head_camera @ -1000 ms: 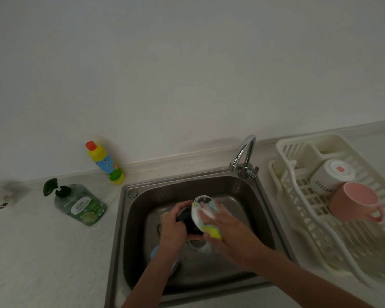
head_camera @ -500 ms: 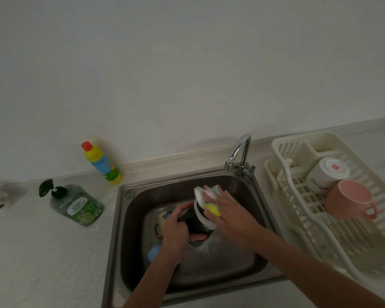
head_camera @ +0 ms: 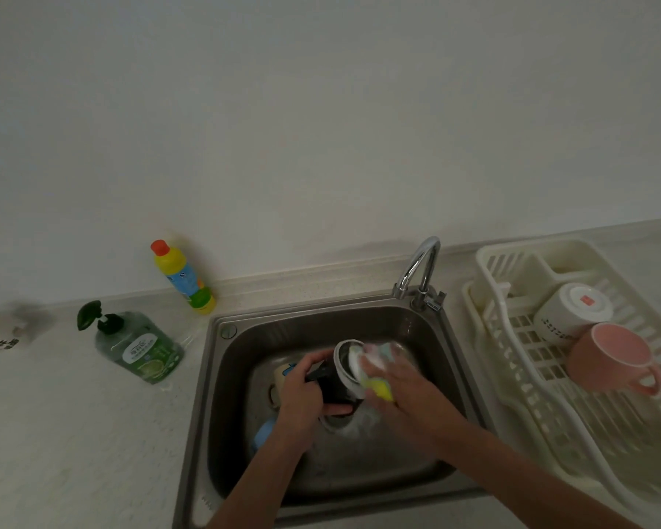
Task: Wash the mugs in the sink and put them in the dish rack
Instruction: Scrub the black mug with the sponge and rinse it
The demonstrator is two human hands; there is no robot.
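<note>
Two mugs done: white ceramic mug and pink mug lie in cream plastic dish rack, right of frame; in steel sink, centre frame, left hand clamps black mug while right hand presses yellow sponge to its rim, and at least two more mugs, cream and blue, lie unwashed beneath.

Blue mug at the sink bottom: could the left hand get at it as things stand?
Probably not right away. The left hand is shut on the black mug, and its wrist covers most of the blue mug. Nothing else blocks the way.

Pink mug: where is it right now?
Head view, right side: the pink mug lies on its side in the dish rack, touching the white mug behind it.
</note>
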